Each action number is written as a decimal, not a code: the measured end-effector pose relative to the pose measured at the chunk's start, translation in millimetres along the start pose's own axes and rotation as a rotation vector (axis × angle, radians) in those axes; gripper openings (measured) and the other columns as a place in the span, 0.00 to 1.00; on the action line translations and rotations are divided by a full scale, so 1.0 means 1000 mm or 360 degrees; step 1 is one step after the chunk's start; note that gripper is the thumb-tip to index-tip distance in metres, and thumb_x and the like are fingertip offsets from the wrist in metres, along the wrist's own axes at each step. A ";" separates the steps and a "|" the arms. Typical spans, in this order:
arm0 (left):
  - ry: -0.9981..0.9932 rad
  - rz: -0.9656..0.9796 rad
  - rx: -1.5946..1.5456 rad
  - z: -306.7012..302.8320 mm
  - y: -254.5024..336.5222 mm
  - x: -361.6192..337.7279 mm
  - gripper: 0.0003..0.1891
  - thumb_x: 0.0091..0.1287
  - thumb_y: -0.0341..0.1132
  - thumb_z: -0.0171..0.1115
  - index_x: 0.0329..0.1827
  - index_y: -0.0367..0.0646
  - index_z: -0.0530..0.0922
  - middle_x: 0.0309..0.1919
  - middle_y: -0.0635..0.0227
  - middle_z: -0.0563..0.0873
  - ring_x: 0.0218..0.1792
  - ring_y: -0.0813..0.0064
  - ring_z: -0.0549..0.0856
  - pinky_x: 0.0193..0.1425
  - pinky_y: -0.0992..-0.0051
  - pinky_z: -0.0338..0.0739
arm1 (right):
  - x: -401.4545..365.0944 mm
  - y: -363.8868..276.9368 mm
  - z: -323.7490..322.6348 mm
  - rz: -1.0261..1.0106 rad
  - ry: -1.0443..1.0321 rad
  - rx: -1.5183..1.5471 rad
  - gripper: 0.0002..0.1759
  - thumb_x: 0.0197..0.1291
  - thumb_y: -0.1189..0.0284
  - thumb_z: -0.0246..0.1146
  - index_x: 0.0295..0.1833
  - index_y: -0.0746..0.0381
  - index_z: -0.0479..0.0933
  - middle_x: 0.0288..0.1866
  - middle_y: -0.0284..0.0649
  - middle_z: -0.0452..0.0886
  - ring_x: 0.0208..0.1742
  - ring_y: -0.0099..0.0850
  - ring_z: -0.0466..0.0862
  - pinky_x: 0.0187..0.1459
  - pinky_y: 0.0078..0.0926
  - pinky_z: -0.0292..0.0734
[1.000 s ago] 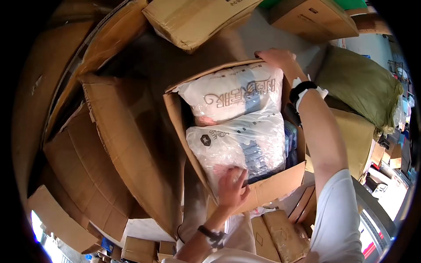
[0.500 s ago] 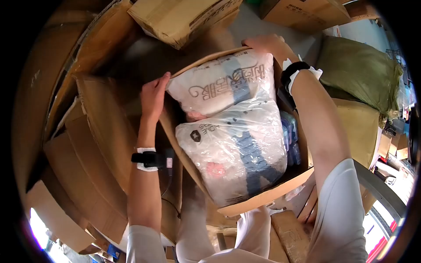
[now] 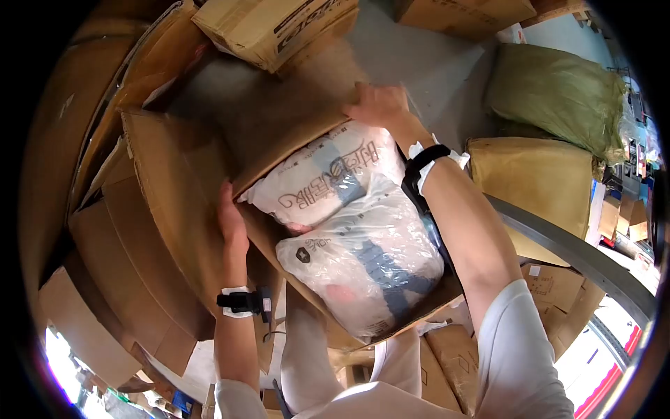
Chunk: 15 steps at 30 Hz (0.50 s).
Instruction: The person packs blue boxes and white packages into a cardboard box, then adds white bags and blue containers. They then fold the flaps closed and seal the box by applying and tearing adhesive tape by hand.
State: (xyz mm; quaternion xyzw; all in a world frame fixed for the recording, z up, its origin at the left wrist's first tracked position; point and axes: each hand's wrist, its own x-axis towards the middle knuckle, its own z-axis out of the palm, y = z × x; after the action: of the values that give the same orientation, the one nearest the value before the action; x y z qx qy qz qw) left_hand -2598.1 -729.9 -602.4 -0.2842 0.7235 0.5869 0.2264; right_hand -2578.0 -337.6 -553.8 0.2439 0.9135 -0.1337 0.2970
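An open cardboard box (image 3: pixel 296 144) sits in front of my body, slightly turned. Inside lie two clear plastic bags with dark print: a far bag (image 3: pixel 335 171) and a near bag (image 3: pixel 359 262), holding pale, blue and pink soft contents. My left hand (image 3: pixel 233 218) presses along the box's left side by the far corner, with some fingers hidden. At the far right corner my right hand (image 3: pixel 380 108) closes over the upper edge. Black straps circle both wrists over white material. My right forearm covers part of the box's right side.
A taped carton (image 3: pixel 276 31) stands beyond the box, and another carton (image 3: pixel 464 15) is farther right. A green wrapped bundle (image 3: pixel 558 98) rests above a tan block (image 3: pixel 530 188) at right. Large cardboard pieces (image 3: pixel 150 244) crowd the left. A grey metal bar (image 3: pixel 565 241) curves past my right arm.
The box and both hands have shifted left, its far edge coming lower in view. The blue items at its right side are now mostly hidden behind my right forearm.
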 end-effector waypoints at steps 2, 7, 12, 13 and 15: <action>-0.0053 -0.0205 -0.0214 0.013 0.026 -0.009 0.26 0.78 0.48 0.54 0.70 0.38 0.74 0.64 0.66 0.81 0.63 0.70 0.78 0.71 0.67 0.67 | 0.015 0.017 0.006 -0.0072 0.0193 0.0477 0.37 0.61 0.47 0.63 0.71 0.58 0.77 0.63 0.49 0.85 0.68 0.47 0.81 0.66 0.39 0.72; -0.0136 -0.0332 -0.0715 0.016 0.057 -0.021 0.21 0.77 0.46 0.55 0.63 0.38 0.77 0.59 0.68 0.82 0.61 0.68 0.79 0.71 0.65 0.67 | -0.006 0.036 0.014 -0.0168 0.0452 0.2345 0.34 0.61 0.64 0.63 0.70 0.71 0.73 0.62 0.44 0.85 0.68 0.40 0.79 0.68 0.29 0.70; -0.0344 0.0473 -0.0528 -0.026 0.004 -0.032 0.29 0.68 0.36 0.52 0.72 0.31 0.71 0.73 0.58 0.74 0.76 0.60 0.69 0.83 0.60 0.56 | -0.025 0.082 0.037 -0.0703 0.0096 0.2899 0.30 0.60 0.77 0.56 0.70 0.73 0.73 0.70 0.41 0.80 0.72 0.31 0.75 0.70 0.27 0.67; -0.0438 0.0534 -0.0499 -0.034 -0.003 -0.047 0.31 0.66 0.34 0.51 0.74 0.30 0.69 0.76 0.55 0.72 0.79 0.58 0.66 0.85 0.59 0.53 | -0.046 0.081 0.035 -0.0610 0.0173 0.2842 0.30 0.61 0.77 0.56 0.70 0.72 0.74 0.70 0.41 0.80 0.73 0.31 0.75 0.71 0.26 0.66; -0.0694 0.0472 -0.0452 -0.051 0.003 -0.068 0.35 0.64 0.32 0.50 0.76 0.28 0.66 0.79 0.52 0.67 0.82 0.58 0.60 0.87 0.56 0.48 | -0.094 0.073 0.015 -0.0396 0.0258 0.2703 0.29 0.61 0.79 0.54 0.69 0.71 0.75 0.70 0.41 0.80 0.73 0.29 0.74 0.72 0.26 0.66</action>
State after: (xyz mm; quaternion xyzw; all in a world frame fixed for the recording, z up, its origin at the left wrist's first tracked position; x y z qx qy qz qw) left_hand -2549.7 -769.1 -544.1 -0.0715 0.6020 0.7562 0.2463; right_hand -2466.4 -316.3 -515.4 0.2904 0.5424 -0.7853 -0.0689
